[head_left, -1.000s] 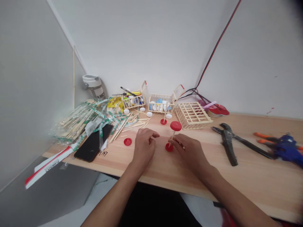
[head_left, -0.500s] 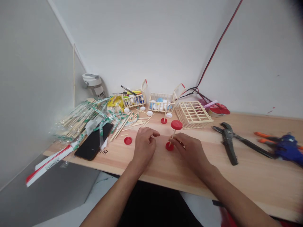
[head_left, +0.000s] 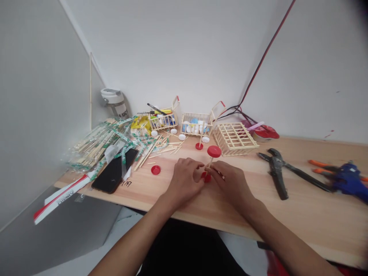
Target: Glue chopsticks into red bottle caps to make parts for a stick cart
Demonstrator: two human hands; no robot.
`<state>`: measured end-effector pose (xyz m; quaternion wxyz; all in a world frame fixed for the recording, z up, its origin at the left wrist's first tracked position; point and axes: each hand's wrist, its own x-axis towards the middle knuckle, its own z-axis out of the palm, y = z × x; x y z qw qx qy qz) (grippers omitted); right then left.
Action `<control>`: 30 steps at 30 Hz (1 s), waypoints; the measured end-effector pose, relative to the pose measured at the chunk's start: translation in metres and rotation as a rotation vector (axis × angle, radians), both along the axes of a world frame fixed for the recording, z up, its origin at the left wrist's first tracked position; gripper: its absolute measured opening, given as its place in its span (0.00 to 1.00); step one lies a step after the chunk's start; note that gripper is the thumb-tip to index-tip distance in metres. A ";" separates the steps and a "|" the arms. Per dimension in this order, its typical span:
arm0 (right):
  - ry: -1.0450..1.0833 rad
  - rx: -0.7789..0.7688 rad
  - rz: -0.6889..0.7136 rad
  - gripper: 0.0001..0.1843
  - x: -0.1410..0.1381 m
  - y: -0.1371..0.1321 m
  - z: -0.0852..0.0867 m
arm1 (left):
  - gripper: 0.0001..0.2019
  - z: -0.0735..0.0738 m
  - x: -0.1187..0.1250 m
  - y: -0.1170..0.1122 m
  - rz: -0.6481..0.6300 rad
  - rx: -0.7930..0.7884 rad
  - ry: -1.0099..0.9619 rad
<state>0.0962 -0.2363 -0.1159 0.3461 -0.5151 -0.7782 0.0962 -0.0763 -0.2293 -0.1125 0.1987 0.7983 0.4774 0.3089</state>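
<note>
My right hand (head_left: 230,178) is closed in a pinch round a thin wooden stick (head_left: 211,161). The stick stands almost upright, with a red plastic cap (head_left: 214,151) on its top end and another red cap (head_left: 206,176) at its foot by the tabletop. Beside the lower cap, my left hand (head_left: 186,179) has its thumb and fingers parted; whether it touches the cap I cannot tell. Further left lies a loose red cap (head_left: 155,170), hollow side up. Behind my hands, a second stick (head_left: 201,134) rises from a red cap (head_left: 199,146).
Two small stick-built carts (head_left: 163,122) with white wheels stand by the wall, near an openwork stick basket (head_left: 235,138). Bagged sticks (head_left: 94,143) and a phone (head_left: 115,172) lie left. To the right are black-handled pliers (head_left: 277,176) and a blue glue gun (head_left: 349,180).
My left hand has moved right, up to the lower red cap, and its thumb has parted from the fingers. My right hand keeps its pinch on the stick.
</note>
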 end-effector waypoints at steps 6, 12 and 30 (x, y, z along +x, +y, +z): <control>-0.023 -0.006 0.009 0.14 0.000 0.000 0.002 | 0.10 -0.003 0.004 0.004 -0.070 -0.022 0.194; -0.025 -0.015 0.018 0.15 0.001 0.000 0.002 | 0.07 0.000 0.007 0.012 -0.097 0.021 0.274; -0.076 0.029 0.020 0.14 0.007 0.010 0.007 | 0.10 0.001 0.013 0.030 -0.174 0.077 0.318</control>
